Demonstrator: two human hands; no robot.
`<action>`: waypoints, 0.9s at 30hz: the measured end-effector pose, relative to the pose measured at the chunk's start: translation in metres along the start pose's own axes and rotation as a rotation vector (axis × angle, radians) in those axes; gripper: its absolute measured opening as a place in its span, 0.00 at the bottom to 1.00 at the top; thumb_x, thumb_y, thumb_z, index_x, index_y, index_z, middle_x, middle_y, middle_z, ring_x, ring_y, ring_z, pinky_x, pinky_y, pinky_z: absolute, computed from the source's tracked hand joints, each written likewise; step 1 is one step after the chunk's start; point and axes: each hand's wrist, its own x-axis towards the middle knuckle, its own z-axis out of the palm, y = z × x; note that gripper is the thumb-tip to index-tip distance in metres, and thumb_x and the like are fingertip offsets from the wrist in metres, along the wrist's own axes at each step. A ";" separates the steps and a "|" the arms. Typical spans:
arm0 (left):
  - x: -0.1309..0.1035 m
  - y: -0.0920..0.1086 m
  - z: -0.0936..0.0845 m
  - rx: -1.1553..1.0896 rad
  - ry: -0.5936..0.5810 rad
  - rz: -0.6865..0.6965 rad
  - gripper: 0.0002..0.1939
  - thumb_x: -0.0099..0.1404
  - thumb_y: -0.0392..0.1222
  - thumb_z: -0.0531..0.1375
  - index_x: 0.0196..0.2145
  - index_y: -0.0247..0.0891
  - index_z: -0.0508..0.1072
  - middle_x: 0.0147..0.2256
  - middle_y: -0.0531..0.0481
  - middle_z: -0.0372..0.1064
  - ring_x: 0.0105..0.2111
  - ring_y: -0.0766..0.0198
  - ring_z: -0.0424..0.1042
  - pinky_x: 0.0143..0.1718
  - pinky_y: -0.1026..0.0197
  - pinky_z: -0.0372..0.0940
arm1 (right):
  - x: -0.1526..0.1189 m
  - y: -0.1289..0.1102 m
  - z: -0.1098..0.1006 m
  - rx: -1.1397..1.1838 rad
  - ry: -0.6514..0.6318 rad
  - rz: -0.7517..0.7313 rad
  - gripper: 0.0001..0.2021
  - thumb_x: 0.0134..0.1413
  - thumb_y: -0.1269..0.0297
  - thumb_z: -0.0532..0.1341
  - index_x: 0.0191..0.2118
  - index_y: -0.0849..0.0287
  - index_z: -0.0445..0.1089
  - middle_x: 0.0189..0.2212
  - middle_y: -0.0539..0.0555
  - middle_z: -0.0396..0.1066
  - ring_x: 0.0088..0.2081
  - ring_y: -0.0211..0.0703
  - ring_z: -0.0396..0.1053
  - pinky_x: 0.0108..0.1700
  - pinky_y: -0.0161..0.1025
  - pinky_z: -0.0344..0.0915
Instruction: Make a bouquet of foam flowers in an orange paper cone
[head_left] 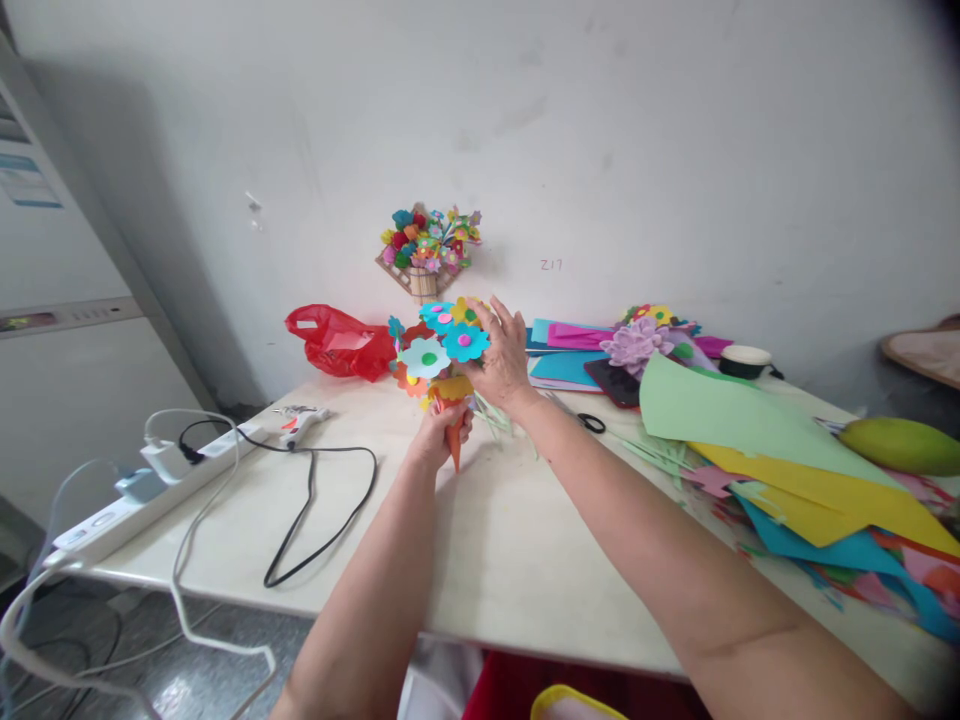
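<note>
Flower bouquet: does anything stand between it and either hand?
Nothing visible does. The left hand is closed around the orange cone below the flowers, and the right hand is at their right side.

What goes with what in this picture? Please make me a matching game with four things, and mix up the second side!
Things:
1. Left hand
2. Right hand
3. Bag
4. Power strip

Clues:
A. Fingers spread at the flowers
B. Along the left side of the table
C. Closed around the orange cone
D. Red, near the wall

Right pairs: 1-C, 2-A, 3-D, 4-B
</note>
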 end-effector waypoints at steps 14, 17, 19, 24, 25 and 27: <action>-0.001 0.004 0.003 0.012 0.054 0.019 0.18 0.44 0.46 0.66 0.27 0.37 0.62 0.18 0.56 0.61 0.14 0.74 0.56 0.15 0.68 0.48 | -0.008 -0.003 -0.009 -0.094 -0.036 -0.063 0.33 0.51 0.64 0.56 0.64 0.62 0.51 0.60 0.60 0.57 0.60 0.54 0.51 0.61 0.52 0.47; -0.001 0.005 0.003 -0.002 0.079 0.029 0.18 0.43 0.45 0.66 0.27 0.36 0.62 0.18 0.56 0.62 0.15 0.73 0.58 0.15 0.68 0.49 | -0.009 -0.009 -0.015 -0.182 -0.062 -0.081 0.26 0.54 0.64 0.54 0.59 0.63 0.60 0.57 0.61 0.62 0.53 0.54 0.60 0.52 0.47 0.57; -0.001 0.006 0.003 -0.002 0.086 0.026 0.18 0.43 0.45 0.66 0.27 0.36 0.62 0.18 0.56 0.62 0.15 0.73 0.58 0.15 0.68 0.49 | -0.010 -0.011 -0.018 -0.237 -0.126 -0.057 0.20 0.56 0.62 0.53 0.52 0.63 0.68 0.52 0.63 0.66 0.47 0.52 0.64 0.46 0.44 0.60; -0.001 0.006 0.002 0.008 0.082 0.030 0.18 0.44 0.46 0.66 0.27 0.36 0.63 0.19 0.56 0.62 0.14 0.73 0.57 0.15 0.69 0.49 | -0.011 -0.014 -0.018 -0.218 -0.379 0.074 0.15 0.57 0.60 0.54 0.33 0.61 0.76 0.35 0.59 0.76 0.35 0.45 0.71 0.35 0.36 0.58; -0.001 0.006 0.001 0.012 0.078 0.029 0.18 0.44 0.46 0.66 0.27 0.36 0.63 0.19 0.56 0.62 0.14 0.73 0.57 0.15 0.68 0.49 | -0.011 -0.014 -0.017 -0.177 -0.402 0.132 0.14 0.56 0.61 0.55 0.32 0.60 0.76 0.32 0.58 0.76 0.34 0.43 0.71 0.34 0.35 0.58; -0.001 0.005 0.001 0.019 0.074 0.022 0.17 0.44 0.46 0.66 0.27 0.36 0.64 0.18 0.55 0.62 0.14 0.73 0.57 0.15 0.68 0.48 | -0.011 -0.017 -0.015 -0.072 -0.413 0.265 0.12 0.53 0.64 0.56 0.31 0.60 0.77 0.30 0.56 0.77 0.32 0.41 0.71 0.32 0.33 0.58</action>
